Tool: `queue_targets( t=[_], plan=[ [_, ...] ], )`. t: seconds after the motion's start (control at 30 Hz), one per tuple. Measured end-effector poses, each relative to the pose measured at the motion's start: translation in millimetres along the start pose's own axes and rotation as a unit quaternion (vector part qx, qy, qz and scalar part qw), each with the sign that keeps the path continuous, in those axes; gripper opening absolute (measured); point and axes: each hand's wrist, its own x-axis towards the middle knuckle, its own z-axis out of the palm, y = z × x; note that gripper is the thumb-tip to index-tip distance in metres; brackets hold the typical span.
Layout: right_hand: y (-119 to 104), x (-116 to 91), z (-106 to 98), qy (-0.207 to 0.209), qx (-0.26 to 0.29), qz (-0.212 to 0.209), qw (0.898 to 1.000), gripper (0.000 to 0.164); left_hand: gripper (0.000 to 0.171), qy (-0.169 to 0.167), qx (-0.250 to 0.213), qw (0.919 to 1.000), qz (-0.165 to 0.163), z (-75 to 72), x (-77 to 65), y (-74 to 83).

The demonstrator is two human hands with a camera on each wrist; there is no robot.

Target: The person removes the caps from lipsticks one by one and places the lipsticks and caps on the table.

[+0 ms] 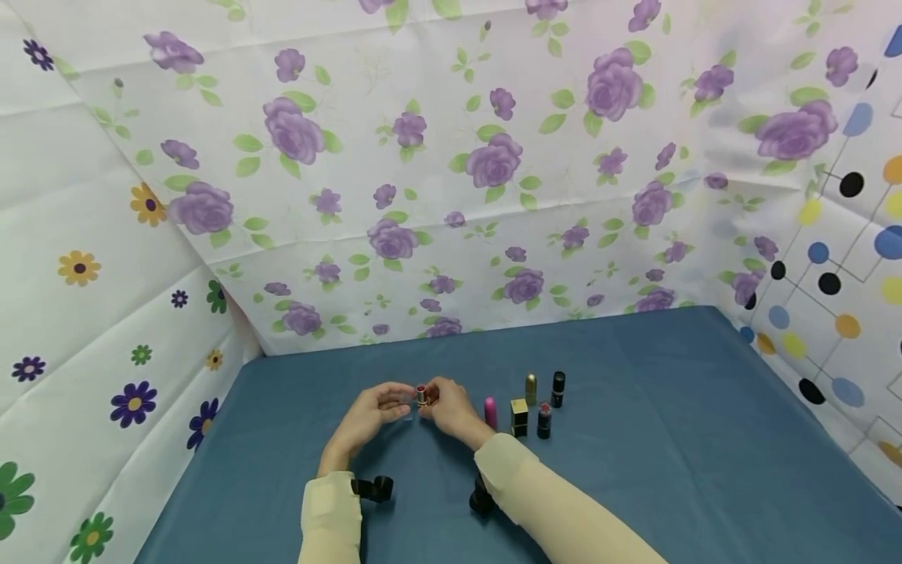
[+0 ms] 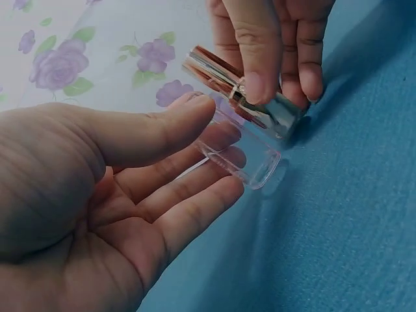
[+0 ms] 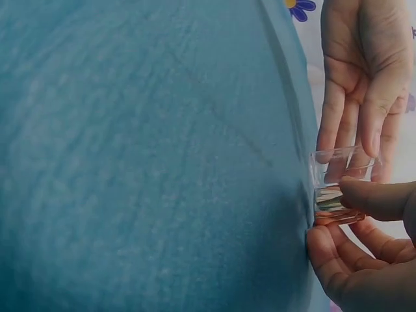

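Note:
Between thumb and fingers, my left hand (image 1: 373,411) pinches a clear plastic cap (image 2: 257,162), best seen in the left wrist view. My right hand (image 1: 453,409) grips a shiny gold-and-silver lipstick tube (image 2: 218,73) just beside it. In the head view the lipstick (image 1: 422,395) stands roughly upright with a dark red top, between the two hands. Seen from the right wrist, the cap (image 3: 344,159) and the metallic tube (image 3: 328,198) lie close together; whether they touch I cannot tell.
Right of my right hand stand several lipsticks: a pink one (image 1: 490,413), a black one with a square gold top (image 1: 519,417), an uncapped black one with red tip (image 1: 544,421), a gold one (image 1: 531,389) and a black tube (image 1: 558,390). Blue cloth (image 1: 669,439) covers the table.

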Motion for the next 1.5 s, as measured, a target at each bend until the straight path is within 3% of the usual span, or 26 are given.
queue_targets(
  t=[0.67, 1.1, 1.3, 1.5],
  plan=[
    [4, -1, 2, 0.000, -0.007, -0.023, 1.000, 0.025, 0.034, -0.001, -0.009, 1.0000, 0.004, 0.5, 2.0, -6.7],
    [-13, -12, -6, -0.028, -0.012, -0.014, 0.999, 0.048, 0.052, 0.023, 0.020, 0.9995, 0.007, -2.6, -2.6, 10.2],
    [-29, -22, -17, -0.035, -0.005, -0.039, 0.999, 0.052, 0.050, 0.026, 0.019, 0.9988, 0.037, -3.7, -4.6, 21.0],
    [-41, -35, -42, -0.029, 0.005, -0.084, 0.996, 0.049, 0.051, 0.034, -0.008, 0.9956, 0.087, -0.3, -5.4, 30.8]
  ],
)
